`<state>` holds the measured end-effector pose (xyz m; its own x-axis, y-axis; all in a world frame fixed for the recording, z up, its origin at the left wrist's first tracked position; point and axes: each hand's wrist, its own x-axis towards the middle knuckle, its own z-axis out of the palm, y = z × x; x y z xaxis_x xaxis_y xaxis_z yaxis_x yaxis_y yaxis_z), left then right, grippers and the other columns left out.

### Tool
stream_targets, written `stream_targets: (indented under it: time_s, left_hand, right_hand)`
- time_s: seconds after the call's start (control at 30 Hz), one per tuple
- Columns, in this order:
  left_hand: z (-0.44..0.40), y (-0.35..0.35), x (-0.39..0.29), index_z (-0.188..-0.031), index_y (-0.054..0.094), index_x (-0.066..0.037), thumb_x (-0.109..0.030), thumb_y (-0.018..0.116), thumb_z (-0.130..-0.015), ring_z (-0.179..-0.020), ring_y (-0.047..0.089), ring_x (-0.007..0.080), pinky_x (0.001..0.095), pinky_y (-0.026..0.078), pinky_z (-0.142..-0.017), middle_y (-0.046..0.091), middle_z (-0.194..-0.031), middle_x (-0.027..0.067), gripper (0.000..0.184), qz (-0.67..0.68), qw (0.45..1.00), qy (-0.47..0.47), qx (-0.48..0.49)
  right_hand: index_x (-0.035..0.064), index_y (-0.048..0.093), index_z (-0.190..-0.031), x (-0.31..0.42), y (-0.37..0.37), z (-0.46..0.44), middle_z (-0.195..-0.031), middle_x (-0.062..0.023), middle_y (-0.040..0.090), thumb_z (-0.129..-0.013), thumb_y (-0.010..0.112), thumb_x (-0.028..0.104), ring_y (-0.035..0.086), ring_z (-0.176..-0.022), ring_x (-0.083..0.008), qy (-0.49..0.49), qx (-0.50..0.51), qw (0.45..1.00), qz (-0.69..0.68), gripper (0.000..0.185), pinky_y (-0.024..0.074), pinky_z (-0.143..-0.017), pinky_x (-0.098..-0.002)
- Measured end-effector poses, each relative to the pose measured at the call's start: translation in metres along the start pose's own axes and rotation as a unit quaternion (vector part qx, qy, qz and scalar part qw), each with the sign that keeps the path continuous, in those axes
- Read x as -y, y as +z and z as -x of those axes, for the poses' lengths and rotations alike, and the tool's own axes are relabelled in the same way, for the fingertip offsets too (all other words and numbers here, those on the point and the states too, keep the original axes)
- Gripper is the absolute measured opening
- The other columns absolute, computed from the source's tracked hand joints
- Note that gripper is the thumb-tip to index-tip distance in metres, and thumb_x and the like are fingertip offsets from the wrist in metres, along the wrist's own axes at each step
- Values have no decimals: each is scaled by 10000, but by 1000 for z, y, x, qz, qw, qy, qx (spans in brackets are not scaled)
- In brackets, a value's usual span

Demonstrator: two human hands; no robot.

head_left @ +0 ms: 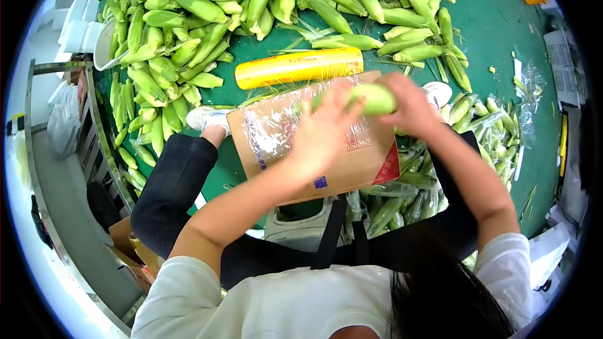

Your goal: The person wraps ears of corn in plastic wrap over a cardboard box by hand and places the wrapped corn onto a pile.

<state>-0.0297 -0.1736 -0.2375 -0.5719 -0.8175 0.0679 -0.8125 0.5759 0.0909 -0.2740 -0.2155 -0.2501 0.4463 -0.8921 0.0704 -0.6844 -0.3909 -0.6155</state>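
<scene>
The right hand (411, 105) grips corn (375, 98), partly hidden by the blurred left hand (321, 133), whose hold is unclear, above a box (361, 168).

Box (355, 169) before the person (314, 301), corn (195, 3) on both sides.
One cob (377, 98) is above the box; a roll (298, 67) lies along the box's far edge. Beyond it the main heap spreads over the floor (521, 34) and round to the left, with a tub (103, 47) at its left edge; wrapped cobs (496, 125) lie to the right, on both sides of the right leg (449, 182).
</scene>
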Motion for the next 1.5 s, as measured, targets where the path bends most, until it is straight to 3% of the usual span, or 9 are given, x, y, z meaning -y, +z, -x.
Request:
stream_targets:
  time_s: [0.07, 0.2, 0.4, 0.5, 0.7, 0.8, 1.0, 1.37, 1.5]
  left_hand:
    - [19, 7, 45, -1391, 549, -191, -73, 771, -727, -1232, 542, 296, 568, 330, -1112, 575, -1255, 101, 710, 102, 993, -49, -38]
    - [73, 42, 84, -1415, 529, -162, -75, 784, -755, -1181, 551, 326, 488, 412, -1019, 571, -1240, 126, 714, 120, 980, -158, -9]
    - [106, 73, 100, -1434, 525, -234, -110, 769, -785, -1192, 550, 308, 444, 408, -1012, 579, -1242, 103, 704, 186, 974, -131, -11]
    - [108, 75, 100, -1439, 523, -261, -84, 754, -769, -1202, 538, 303, 455, 391, -1028, 562, -1259, 111, 731, 179, 976, -123, 1]
    - [112, 88, 88, -1494, 439, -167, -173, 702, -833, -1386, 415, 281, 498, 258, -1183, 467, -1455, 117, 712, 44, 997, -58, -22]
    - [166, 75, 117, -1455, 465, -132, -286, 803, -785, -1399, 403, 278, 526, 235, -1195, 428, -1491, 121, 766, 205, 967, 152, 15]
    - [184, 84, 152, -1117, 600, -98, -205, 705, -860, -1152, 558, 280, 436, 415, -1029, 605, -1160, 71, 298, 150, 986, 74, 3]
    - [121, 67, 151, -1032, 621, -70, -101, 645, -915, -773, 677, 302, 405, 533, -690, 659, -825, 122, 123, 455, 846, -42, 276]
    - [24, 64, 154, -1077, 654, -127, -180, 743, -800, -896, 687, 329, 440, 543, -772, 708, -980, 138, 296, 157, 936, 117, 292]
  right_hand:
    - [91, 550, -1306, 50, 32, 7, -1198, -161, 606, -676, 880, 263, 588, -1134, -352, 30, -96, 994, 43, 732, 497, -977, -438]
    - [39, 558, -1237, 64, 103, 48, -1164, -167, 593, -736, 852, 288, 587, -1090, -367, 458, -23, 885, 78, 632, 498, -943, -444]
    - [28, 694, -901, 29, 157, 84, -1033, -161, 642, -878, 719, 176, 617, -991, -326, 370, -110, 922, 5, 152, 484, -864, -425]
    - [31, 653, -911, 28, 125, 77, -1235, -67, 659, -960, 648, 133, 605, -1055, -162, 350, -229, 758, -501, 113, 468, -917, -332]
    - [21, 627, -1050, 74, 171, -8, -1304, -120, 610, -846, 744, 158, 587, -1191, -307, 71, -34, 996, -30, 272, 458, -994, -427]
    - [111, 606, -1257, 72, 173, -4, -1303, -85, 595, -778, 796, 222, 568, -1189, -306, -76, -112, 991, 13, 527, 454, -997, -447]
    - [379, 516, -1443, 72, 163, -14, -1341, -20, 570, -768, 800, 262, 536, -1230, -252, -53, 24, 988, 141, 742, 428, -1025, -414]
    - [266, 567, -1406, 98, 127, 35, -1343, -104, 560, -902, 688, 349, 515, -1260, -301, -20, 151, 985, 77, 525, 386, -1065, -483]
    - [195, 545, -1418, 82, 164, -13, -1463, -156, 483, -939, 605, 478, 459, -1347, -316, 33, 21, 977, 209, 560, 335, -1110, -539]
